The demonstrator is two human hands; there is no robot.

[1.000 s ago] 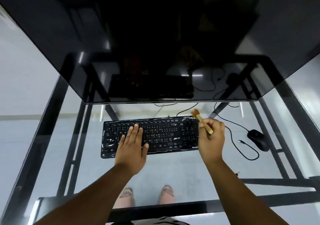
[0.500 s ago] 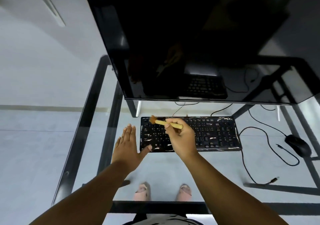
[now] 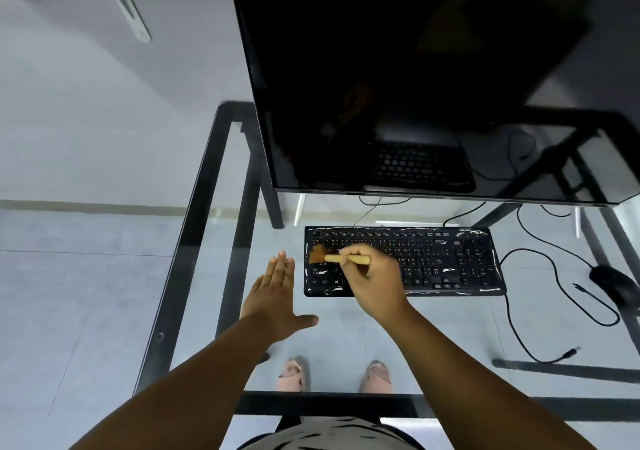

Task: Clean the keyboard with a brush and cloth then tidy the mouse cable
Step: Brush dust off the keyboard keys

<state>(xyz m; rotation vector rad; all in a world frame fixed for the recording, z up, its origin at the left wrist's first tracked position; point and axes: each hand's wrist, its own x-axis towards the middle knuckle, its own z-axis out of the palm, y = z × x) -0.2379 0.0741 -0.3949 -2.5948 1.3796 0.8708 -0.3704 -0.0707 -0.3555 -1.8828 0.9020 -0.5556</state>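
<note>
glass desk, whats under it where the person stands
Through the clear glass desk top show two feet in sandals, grey floor tiles and black frame bars. The forearms and the black keyboard cover what lies under them.

Head camera looks steeply down, close over the glass desk.

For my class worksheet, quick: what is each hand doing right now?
Left hand: open, flat, holding nothing.
Right hand: gripping the brush.
</note>
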